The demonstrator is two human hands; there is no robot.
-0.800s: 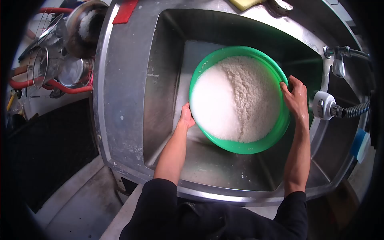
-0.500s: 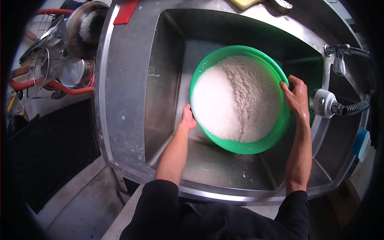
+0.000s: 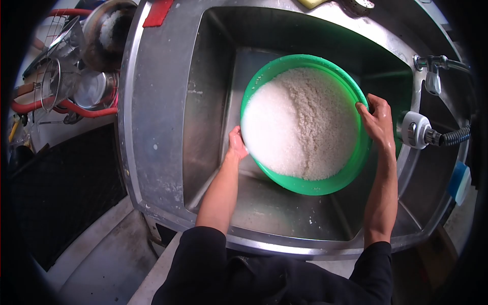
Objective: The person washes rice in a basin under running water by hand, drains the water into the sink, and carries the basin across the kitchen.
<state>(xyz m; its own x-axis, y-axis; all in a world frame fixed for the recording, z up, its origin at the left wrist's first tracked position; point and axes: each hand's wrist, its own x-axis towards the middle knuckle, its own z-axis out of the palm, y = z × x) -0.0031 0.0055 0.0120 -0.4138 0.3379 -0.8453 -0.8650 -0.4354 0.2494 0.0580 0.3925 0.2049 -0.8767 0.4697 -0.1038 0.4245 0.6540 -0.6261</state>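
1. Right hand (image 3: 378, 122) clasping its rim and left hand (image 3: 236, 145) against its side, I hold the green basin (image 3: 315, 187) of white grains (image 3: 328, 124) within the steel sink (image 3: 211, 96).
2. Steady, even support best keeps the contents inside, I judge.
3. The basin hides part of the left hand; I cannot tell its grip.

A stainless-steel sink unit (image 3: 152, 112) carries everything here, its broad left ledge marked with pale spots and scuffs. Near the far left corner of that ledge lies a flat red piece (image 3: 158, 12). Along the far edge sit a yellow item (image 3: 311, 3), partly cut off, and, just right of it, a round perforated metal piece (image 3: 359, 7). At the right rim of the well is a white nozzle (image 3: 416, 130). Inside the well is a green tub (image 3: 311, 187); whether it touches the bottom cannot be told.
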